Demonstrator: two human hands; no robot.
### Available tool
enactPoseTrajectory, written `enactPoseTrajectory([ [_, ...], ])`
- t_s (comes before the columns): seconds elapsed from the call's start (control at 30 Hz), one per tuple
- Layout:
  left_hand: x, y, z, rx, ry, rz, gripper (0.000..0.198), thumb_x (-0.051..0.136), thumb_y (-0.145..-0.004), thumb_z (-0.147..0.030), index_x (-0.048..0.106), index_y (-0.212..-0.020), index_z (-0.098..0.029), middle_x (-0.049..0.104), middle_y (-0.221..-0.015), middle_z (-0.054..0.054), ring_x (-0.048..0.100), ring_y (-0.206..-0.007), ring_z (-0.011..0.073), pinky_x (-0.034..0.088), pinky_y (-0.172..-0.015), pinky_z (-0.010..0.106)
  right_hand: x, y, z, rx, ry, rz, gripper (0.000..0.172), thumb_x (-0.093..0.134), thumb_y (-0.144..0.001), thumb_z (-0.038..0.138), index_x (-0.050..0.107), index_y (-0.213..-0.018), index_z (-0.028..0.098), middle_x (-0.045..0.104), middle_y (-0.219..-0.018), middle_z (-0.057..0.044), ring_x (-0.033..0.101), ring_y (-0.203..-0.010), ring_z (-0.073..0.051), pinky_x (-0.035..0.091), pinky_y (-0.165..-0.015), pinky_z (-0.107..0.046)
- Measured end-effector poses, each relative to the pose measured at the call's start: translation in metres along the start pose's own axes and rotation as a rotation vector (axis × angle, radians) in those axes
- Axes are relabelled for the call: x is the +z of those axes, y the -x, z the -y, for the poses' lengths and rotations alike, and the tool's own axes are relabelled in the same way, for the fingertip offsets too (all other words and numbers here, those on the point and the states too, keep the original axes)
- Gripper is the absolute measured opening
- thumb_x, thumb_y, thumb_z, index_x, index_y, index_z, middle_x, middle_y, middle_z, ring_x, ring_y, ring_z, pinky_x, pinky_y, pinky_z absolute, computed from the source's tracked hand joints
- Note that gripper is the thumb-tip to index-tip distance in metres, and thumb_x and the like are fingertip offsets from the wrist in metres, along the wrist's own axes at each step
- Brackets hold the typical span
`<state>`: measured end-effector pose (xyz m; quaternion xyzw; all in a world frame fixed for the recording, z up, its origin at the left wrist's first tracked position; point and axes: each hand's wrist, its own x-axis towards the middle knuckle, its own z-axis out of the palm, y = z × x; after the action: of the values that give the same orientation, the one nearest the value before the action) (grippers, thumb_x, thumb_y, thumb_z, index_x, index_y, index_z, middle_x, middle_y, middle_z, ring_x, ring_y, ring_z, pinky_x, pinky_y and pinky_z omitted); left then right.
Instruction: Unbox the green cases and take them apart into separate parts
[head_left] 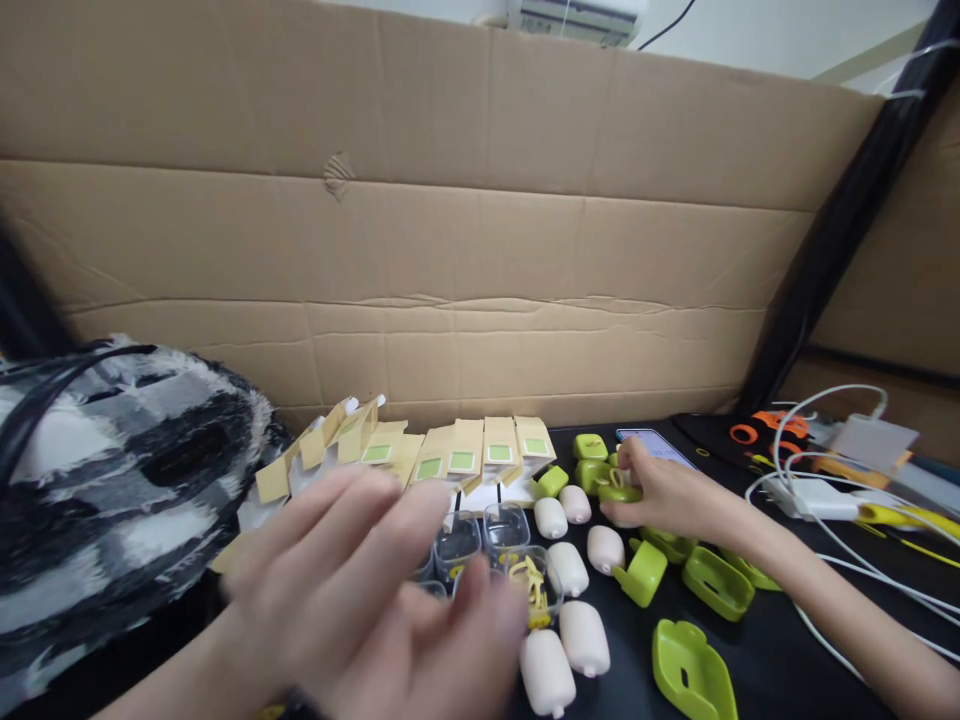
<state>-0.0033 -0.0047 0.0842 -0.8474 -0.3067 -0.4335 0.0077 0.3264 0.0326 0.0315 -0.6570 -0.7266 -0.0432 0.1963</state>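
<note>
My left hand hovers large and blurred in the left foreground. Its fingers look stretched out with the thumb apart, and nothing shows in its grip. Farther off on the right, my right hand has its fingertips closed on a lime-green plastic piece with a pale yellow loop on it. Just beyond are more green pieces. Off-white capsule-shaped pieces with small nubs lie between the hands. Clear square cups are partly hidden behind my left hand; one holds yellow strips.
Several tan cardboard boxes with green labels stand open at the back. Open green shells lie at the right. A phone sits beyond my right hand. White cables fill the right side. A shaggy checked bag stands left. Tall cardboard walls the back.
</note>
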Motion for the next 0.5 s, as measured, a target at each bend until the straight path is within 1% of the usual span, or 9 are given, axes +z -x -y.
enactPoseTrajectory([
  [0.03, 0.003, -0.009, -0.008, 0.066, -0.103, -0.091, 0.025, 0.067, -0.07, -0.03, 0.058, -0.093, -0.035, 0.06, -0.068, -0.004, 0.054, -0.06, 0.0169, 0.041, -0.056, 0.029, -0.006, 0.0, 0.002, -0.013, -0.027, 0.017, 0.029, 0.065, -0.071, 0.036, 0.056, -0.092, 0.018, 0.058, -0.053, 0.005, 0.054, -0.045, -0.014, 0.04, -0.045, -0.026],
  [0.07, 0.008, -0.015, -0.014, 0.111, -0.158, -0.109, 0.031, 0.064, -0.073, -0.025, 0.055, -0.101, -0.035, 0.059, -0.071, -0.004, 0.055, -0.062, 0.0167, 0.04, -0.058, 0.028, -0.013, 0.001, 0.005, -0.034, -0.065, 0.038, 0.028, 0.061, -0.073, 0.034, 0.055, -0.095, 0.018, 0.058, -0.054, 0.004, 0.055, -0.046, -0.016, 0.041, -0.045, -0.027],
  [0.1, 0.014, -0.018, -0.019, 0.066, -0.135, -0.036, 0.037, 0.061, -0.076, -0.024, 0.05, -0.11, -0.032, 0.059, -0.075, -0.003, 0.056, -0.065, 0.0165, 0.041, -0.06, 0.028, -0.02, 0.002, 0.008, -0.06, -0.109, 0.054, 0.026, 0.055, -0.077, 0.034, 0.054, -0.099, 0.019, 0.06, -0.057, 0.003, 0.057, -0.049, -0.018, 0.042, -0.047, -0.029],
  [0.17, 0.03, -0.017, -0.023, -0.23, 0.162, 0.187, 0.039, 0.053, -0.084, -0.033, 0.038, -0.12, -0.027, 0.056, -0.074, -0.004, 0.055, -0.063, 0.0141, 0.04, -0.059, 0.026, -0.031, 0.006, 0.019, -0.123, -0.203, 0.069, 0.024, 0.045, -0.086, 0.036, 0.053, -0.103, 0.022, 0.067, -0.072, -0.002, 0.063, -0.063, -0.02, 0.048, -0.055, -0.031],
  [0.23, 0.047, -0.012, -0.025, -0.579, 0.61, 0.455, 0.043, 0.04, -0.091, -0.049, 0.029, -0.124, -0.023, 0.057, -0.072, -0.004, 0.05, -0.055, 0.0112, 0.037, -0.052, 0.023, -0.035, 0.013, 0.033, -0.198, -0.3, 0.081, 0.027, 0.042, -0.089, 0.041, 0.052, -0.106, 0.024, 0.068, -0.091, -0.004, 0.066, -0.082, -0.021, 0.053, -0.067, -0.033],
  [0.27, 0.054, -0.009, -0.026, -0.719, 0.831, 0.573, 0.046, 0.033, -0.091, -0.055, 0.028, -0.122, -0.022, 0.059, -0.071, -0.003, 0.047, -0.049, 0.0097, 0.034, -0.047, 0.021, -0.033, 0.018, 0.04, -0.244, -0.369, 0.089, 0.027, 0.044, -0.089, 0.042, 0.051, -0.108, 0.024, 0.067, -0.098, -0.005, 0.065, -0.09, -0.021, 0.054, -0.073, -0.033],
  [0.33, 0.063, -0.004, -0.029, -0.872, 1.179, 0.738, 0.051, 0.028, -0.088, -0.064, 0.034, -0.112, -0.018, 0.062, -0.071, 0.0, 0.045, -0.043, 0.0074, 0.03, -0.041, 0.019, -0.027, 0.03, 0.053, -0.335, -0.537, 0.109, 0.031, 0.054, -0.085, 0.039, 0.047, -0.113, 0.027, 0.064, -0.106, -0.003, 0.063, -0.099, -0.02, 0.054, -0.082, -0.031],
  [0.4, 0.068, -0.001, -0.033, -0.928, 1.371, 0.781, 0.05, 0.038, -0.085, -0.065, 0.038, -0.1, -0.017, 0.063, -0.071, 0.002, 0.048, -0.043, 0.0061, 0.033, -0.042, 0.018, -0.02, 0.043, 0.065, -0.407, -0.681, 0.149, 0.039, 0.061, -0.082, 0.028, 0.043, -0.116, 0.031, 0.061, -0.11, -0.002, 0.062, -0.104, -0.018, 0.053, -0.086, -0.03],
  [0.5, 0.068, 0.001, -0.036, -0.985, 1.474, 0.726, 0.048, 0.061, -0.078, -0.058, 0.042, -0.093, -0.017, 0.06, -0.067, -0.001, 0.049, -0.046, 0.0047, 0.038, -0.047, 0.018, -0.012, 0.056, 0.075, -0.431, -0.739, 0.213, 0.05, 0.059, -0.081, 0.017, 0.035, -0.121, 0.034, 0.059, -0.112, -0.001, 0.062, -0.105, -0.018, 0.055, -0.084, -0.028],
])
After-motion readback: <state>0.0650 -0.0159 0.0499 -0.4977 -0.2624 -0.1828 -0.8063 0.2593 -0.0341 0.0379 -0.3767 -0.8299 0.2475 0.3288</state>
